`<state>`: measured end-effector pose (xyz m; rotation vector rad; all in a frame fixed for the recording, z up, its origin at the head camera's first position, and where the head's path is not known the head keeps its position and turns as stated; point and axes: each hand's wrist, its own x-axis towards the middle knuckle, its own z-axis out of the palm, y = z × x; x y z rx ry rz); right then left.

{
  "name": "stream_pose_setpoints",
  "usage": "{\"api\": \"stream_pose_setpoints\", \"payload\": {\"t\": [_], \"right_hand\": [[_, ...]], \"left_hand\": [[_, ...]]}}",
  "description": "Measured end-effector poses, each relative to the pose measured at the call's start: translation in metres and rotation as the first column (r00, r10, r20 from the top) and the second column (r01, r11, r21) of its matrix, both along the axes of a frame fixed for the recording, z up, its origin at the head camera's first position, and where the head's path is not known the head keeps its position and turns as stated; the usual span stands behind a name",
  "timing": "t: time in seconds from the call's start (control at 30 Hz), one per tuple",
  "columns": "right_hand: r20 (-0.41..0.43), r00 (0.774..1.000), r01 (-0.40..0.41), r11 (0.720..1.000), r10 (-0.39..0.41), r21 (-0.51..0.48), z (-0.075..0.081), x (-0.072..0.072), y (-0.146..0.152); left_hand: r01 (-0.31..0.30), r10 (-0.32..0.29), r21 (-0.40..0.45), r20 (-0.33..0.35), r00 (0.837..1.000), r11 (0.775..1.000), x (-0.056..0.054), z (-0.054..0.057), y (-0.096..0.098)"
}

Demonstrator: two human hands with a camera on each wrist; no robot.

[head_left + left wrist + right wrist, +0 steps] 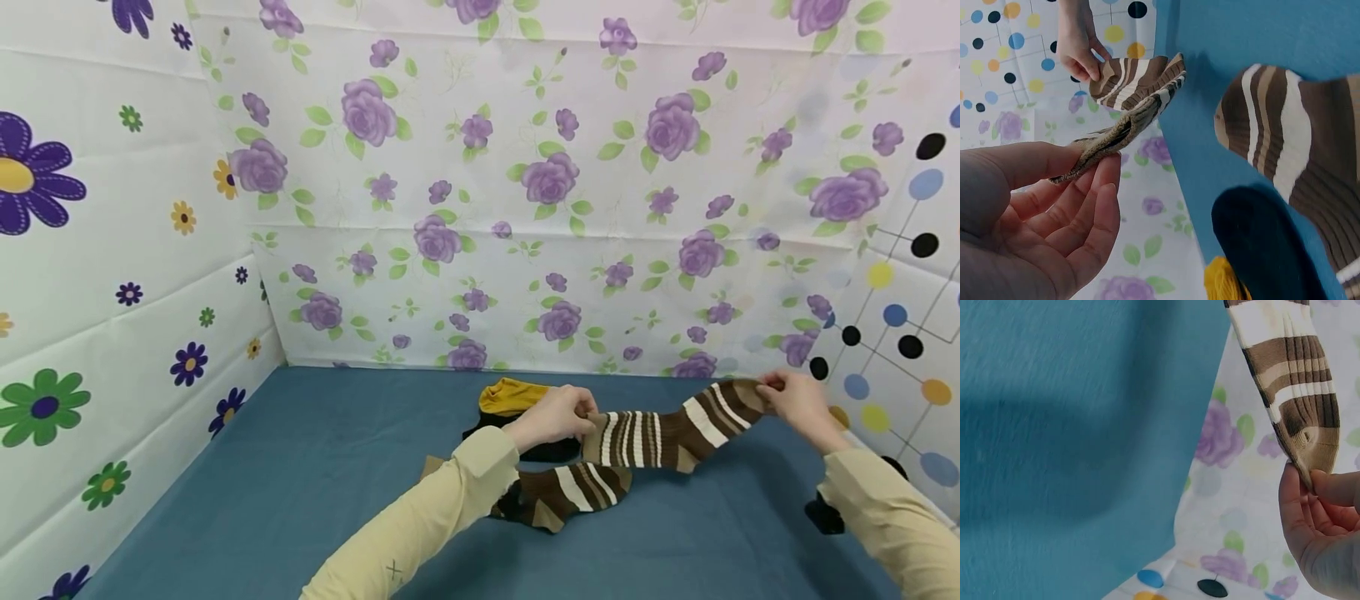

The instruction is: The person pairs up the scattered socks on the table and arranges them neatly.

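A brown sock with white and tan stripes is stretched out between both hands above the table. My left hand pinches its tan cuff between thumb and fingers, as the left wrist view shows up close. At the other end, my right hand pinches the tan toe. Below the left hand lies a matching striped sock, partly hidden by the left sleeve, with its toe plain in the left wrist view. Behind the left hand lie a mustard-yellow sock and a black one.
A blue cloth covers the table. Near the right sleeve sits a small black object. A rose-patterned sheet hangs at the back, with a flowered sheet on the left and a dotted one on the right.
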<state>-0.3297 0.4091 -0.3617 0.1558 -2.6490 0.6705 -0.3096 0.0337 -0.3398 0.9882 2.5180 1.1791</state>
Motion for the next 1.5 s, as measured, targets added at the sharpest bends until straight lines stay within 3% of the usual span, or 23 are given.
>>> {"api": "stream_pose_setpoints", "payload": {"t": [0.3, 0.5, 0.77, 1.1, 1.33, 1.5], "right_hand": [[0.042, 0.999, -0.004, 0.999, 0.006, -0.037, 0.007, 0.001, -0.028], [0.07, 0.995, -0.067, 0.992, 0.075, -0.105, 0.011, 0.003, -0.045], [0.101, 0.984, -0.134, 0.98, 0.149, -0.144, 0.015, 0.006, -0.07], [0.146, 0.966, -0.179, 0.962, 0.212, -0.207, 0.02, 0.006, -0.094], [0.171, 0.958, -0.187, 0.953, 0.231, -0.239, 0.02, 0.006, -0.109], [0.212, 0.939, -0.207, 0.938, 0.27, -0.279, 0.02, 0.008, -0.121]], "left_hand": [[-0.103, 0.103, 0.011, -0.001, 0.995, 0.995, -0.008, 0.003, -0.028], [-0.149, 0.148, 0.048, 0.017, 0.989, 0.988, -0.012, 0.003, -0.048], [-0.205, 0.207, 0.101, -0.015, 0.978, 0.974, -0.015, -0.001, -0.077], [-0.268, 0.272, 0.151, -0.006, 0.962, 0.951, -0.014, -0.008, -0.106], [-0.311, 0.307, 0.168, 0.048, 0.95, 0.936, -0.012, -0.011, -0.129], [-0.331, 0.326, 0.175, 0.059, 0.944, 0.927, -0.008, -0.016, -0.143]]}}
